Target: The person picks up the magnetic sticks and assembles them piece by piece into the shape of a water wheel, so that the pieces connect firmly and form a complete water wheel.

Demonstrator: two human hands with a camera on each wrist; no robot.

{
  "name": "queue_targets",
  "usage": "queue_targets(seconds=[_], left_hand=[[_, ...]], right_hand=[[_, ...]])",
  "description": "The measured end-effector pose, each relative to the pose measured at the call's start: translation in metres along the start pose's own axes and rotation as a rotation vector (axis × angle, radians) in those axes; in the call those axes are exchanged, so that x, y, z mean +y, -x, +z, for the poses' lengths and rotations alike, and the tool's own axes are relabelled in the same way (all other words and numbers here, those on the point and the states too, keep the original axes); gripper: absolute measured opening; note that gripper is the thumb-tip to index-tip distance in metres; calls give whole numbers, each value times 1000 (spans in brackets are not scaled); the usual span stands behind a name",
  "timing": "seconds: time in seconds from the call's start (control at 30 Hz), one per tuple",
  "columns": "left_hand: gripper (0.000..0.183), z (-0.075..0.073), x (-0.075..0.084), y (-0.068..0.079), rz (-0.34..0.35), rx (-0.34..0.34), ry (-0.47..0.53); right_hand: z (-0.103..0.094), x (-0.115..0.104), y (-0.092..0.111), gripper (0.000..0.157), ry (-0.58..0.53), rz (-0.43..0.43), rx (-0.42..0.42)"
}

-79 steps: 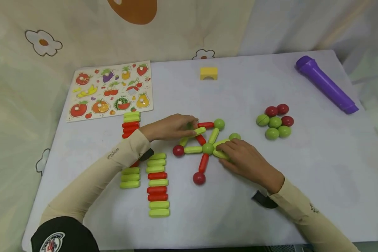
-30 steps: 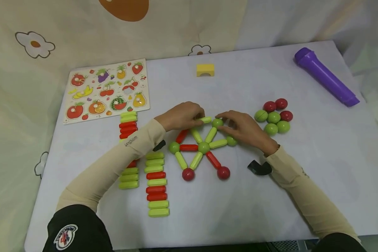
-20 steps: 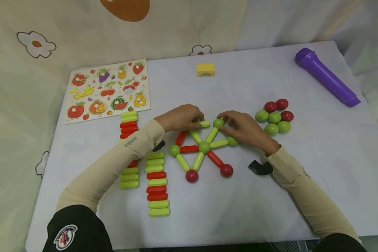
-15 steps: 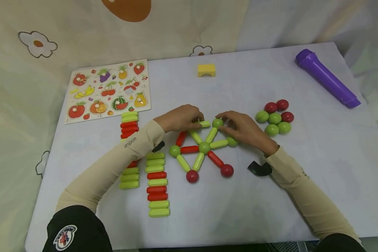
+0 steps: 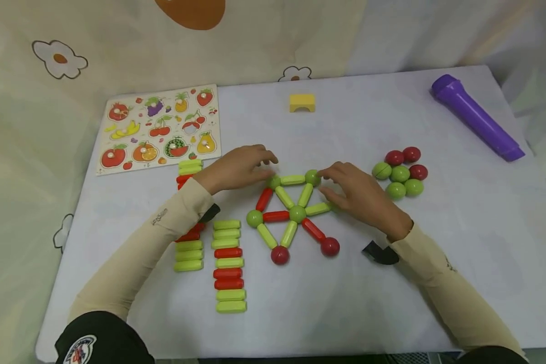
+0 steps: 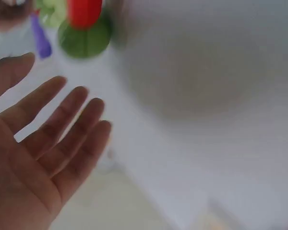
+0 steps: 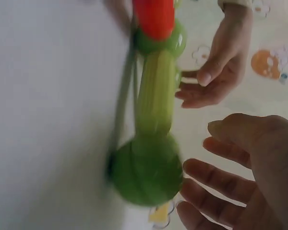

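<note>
A flat wheel-like frame of red and light green rods lies mid-table, its spokes meeting at a green centre ball (image 5: pixel 298 214). One light green rod (image 5: pixel 293 180) bridges two green balls along its far side. My left hand (image 5: pixel 238 167) hovers just left of the upper left green ball (image 5: pixel 273 181); in the left wrist view its fingers (image 6: pixel 72 122) are extended and hold nothing. My right hand (image 5: pixel 361 199) is beside the upper right green ball (image 5: pixel 312 177), fingers loosely extended, and partly hides another green ball. Two red balls (image 5: pixel 279 255) end the near spokes.
Two columns of loose rods (image 5: pixel 228 273) lie left of the frame, one partly under the left forearm. A fruit puzzle board (image 5: pixel 159 129) is at the back left. Loose red and green balls (image 5: pixel 399 174), a purple tube (image 5: pixel 478 119) and a yellow arch block (image 5: pixel 302 103) lie farther out.
The frame has been turned. The light green rod, earlier held in my left hand, now sits between two green balls. My left hand has let go and drawn left; my right hand has moved slightly right.
</note>
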State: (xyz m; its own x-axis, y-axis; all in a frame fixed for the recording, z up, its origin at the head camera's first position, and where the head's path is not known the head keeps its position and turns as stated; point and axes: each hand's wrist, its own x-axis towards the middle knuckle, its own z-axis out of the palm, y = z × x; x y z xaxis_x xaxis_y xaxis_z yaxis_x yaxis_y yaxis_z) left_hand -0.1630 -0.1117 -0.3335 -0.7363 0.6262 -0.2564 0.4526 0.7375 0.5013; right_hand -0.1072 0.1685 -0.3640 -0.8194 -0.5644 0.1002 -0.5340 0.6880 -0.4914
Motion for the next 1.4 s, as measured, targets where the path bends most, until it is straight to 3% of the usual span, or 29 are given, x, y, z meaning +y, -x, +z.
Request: queue_targets(seconds=[0.13, 0.23, 0.33, 0.43, 0.53, 0.73, 0.83, 0.93, 1.07, 1.17, 1.27, 1.4], left_hand=[[31, -15, -4, 38, -86, -10, -32], [30, -14, -7, 62, -149, -122, -6], [29, -3, -14, 78, -198, -232, 62], [27, 10, -21, 86, -222, -281, 146], [20, 18, -27, 87, -194, -293, 206], [13, 21, -36, 85, -121, -238, 235], [16, 15, -34, 81, -74, -134, 246], [18, 7, -27, 69, -4, -15, 269], [18, 2, -14, 40, 84, 84, 289], [19, 4, -4, 14, 125, 84, 324], [19, 11, 0, -7, 133, 26, 373], [19, 19, 2, -19, 124, -38, 391]], right_hand=[[1, -16, 8, 24, 27, -117, -5], [3, -21, 11, 20, 41, -98, -31], [4, -23, 12, 18, 34, -55, -57], [5, -24, 15, 17, 5, -31, -78], [4, -23, 21, 19, -60, -25, -77], [5, -16, 32, 25, -163, -61, 10], [3, -11, 36, 25, -139, -51, 95], [3, -5, 40, 25, -72, 20, 154], [5, 1, 44, 32, 27, 144, 102], [7, 4, 45, 35, 42, 187, 33], [10, 7, 43, 35, 3, 192, 11], [11, 11, 35, 38, -68, 179, 19]])
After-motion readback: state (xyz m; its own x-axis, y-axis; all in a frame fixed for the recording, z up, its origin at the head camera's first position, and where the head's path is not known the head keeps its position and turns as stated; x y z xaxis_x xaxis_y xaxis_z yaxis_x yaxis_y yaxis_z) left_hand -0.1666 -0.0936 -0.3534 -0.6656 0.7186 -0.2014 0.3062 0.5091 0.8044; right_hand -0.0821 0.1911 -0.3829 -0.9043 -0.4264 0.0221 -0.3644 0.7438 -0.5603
